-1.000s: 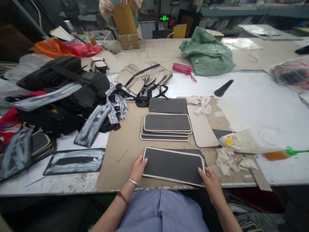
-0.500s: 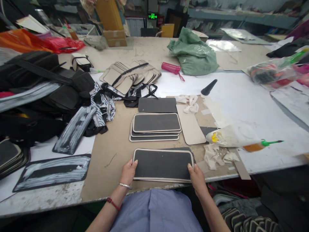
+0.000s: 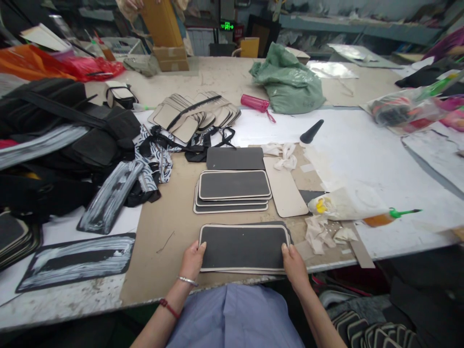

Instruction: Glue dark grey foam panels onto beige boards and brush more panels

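Left hand (image 3: pixel 192 261): holding, closed on the left end of a pale-rimmed dark panel (image 3: pixel 242 247), thumb on top; I cannot see the fingers beneath.

Right hand (image 3: pixel 295 266): holding the right end likewise. I judge that gripping both ends keeps the panel level and square to the body. It is at the counter's near edge, with another panel showing askew beneath; whether it is raised, I cannot tell.

Stack of rimmed panels (image 3: pixel 235 184): just beyond, slightly staggered, presumably set there for easy reach.

Beige panel (image 3: pixel 284 188): right of the stack, flat.

White-streaked panel (image 3: pixel 76 261): flat at left, apart from the stack, perhaps to spare it the coating.

Green-tipped bottle (image 3: pixel 380 220): on its side, right.

Counter (image 3: pixel 97 298): scuffed near edge; brown sheet (image 3: pixel 152 256) under the panels, white paper (image 3: pixel 395 164) to the right.

Far side: green plastic bag (image 3: pixel 293 89), cardboard box (image 3: pixel 170 59), a co-worker's hand (image 3: pixel 134 4). Behind, I note a lit exit sign (image 3: pixel 227 25).
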{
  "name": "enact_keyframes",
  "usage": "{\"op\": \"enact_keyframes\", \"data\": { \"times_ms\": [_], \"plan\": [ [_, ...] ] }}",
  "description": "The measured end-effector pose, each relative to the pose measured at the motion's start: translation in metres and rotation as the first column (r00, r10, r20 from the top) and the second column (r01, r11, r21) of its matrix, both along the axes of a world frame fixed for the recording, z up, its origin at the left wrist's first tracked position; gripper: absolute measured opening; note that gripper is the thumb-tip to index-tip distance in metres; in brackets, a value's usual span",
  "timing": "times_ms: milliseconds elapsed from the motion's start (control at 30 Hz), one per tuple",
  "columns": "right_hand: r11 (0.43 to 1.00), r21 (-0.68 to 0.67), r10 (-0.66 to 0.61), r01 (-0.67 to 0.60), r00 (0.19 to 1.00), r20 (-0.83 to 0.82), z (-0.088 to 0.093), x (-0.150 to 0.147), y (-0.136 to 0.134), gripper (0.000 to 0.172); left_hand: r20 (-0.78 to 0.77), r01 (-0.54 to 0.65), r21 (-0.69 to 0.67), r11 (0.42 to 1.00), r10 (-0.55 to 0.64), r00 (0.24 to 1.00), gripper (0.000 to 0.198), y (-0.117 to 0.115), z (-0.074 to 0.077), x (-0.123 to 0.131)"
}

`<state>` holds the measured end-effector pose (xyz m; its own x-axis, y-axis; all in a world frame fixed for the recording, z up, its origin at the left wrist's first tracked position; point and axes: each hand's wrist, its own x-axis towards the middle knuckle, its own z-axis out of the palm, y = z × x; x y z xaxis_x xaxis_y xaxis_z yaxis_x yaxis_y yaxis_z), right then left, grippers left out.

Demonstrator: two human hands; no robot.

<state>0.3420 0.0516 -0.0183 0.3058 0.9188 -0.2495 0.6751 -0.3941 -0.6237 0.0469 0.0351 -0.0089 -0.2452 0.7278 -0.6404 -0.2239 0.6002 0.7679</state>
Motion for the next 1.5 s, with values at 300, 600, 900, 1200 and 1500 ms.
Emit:
{"op": "enact_keyframes", "data": {
  "times_ms": [300,600,900,1200,1500],
  "plan": [
    [0.991,0.095,0.092,-0.092,0.996,0.003,0.022,-0.01,0.014,0.029,0.155,-0.103,0.026,0.994,0.098,0.983,0.042,-0.006,0.01,-0.001],
    [0.986,0.149,0.056,-0.081,0.985,0.164,0.047,-0.03,0.017,0.029,0.287,-0.259,0.014,0.966,0.245,0.926,0.043,-0.014,0.015,-0.009],
    [0.972,0.19,0.102,-0.141,0.974,0.204,0.073,-0.04,0.015,0.031,0.325,-0.304,0.0,0.953,0.287,0.901,0.044,-0.025,0.023,-0.013],
    [0.963,0.221,0.102,-0.155,0.967,0.234,0.082,-0.046,0.014,0.033,0.352,-0.335,-0.004,0.942,0.315,0.882,0.049,-0.034,0.03,-0.017],
    [0.958,0.243,0.104,-0.152,0.974,0.201,0.082,-0.052,0.009,0.038,0.357,-0.365,-0.045,0.93,0.356,0.864,0.035,-0.042,0.033,-0.02]
  ]
}}
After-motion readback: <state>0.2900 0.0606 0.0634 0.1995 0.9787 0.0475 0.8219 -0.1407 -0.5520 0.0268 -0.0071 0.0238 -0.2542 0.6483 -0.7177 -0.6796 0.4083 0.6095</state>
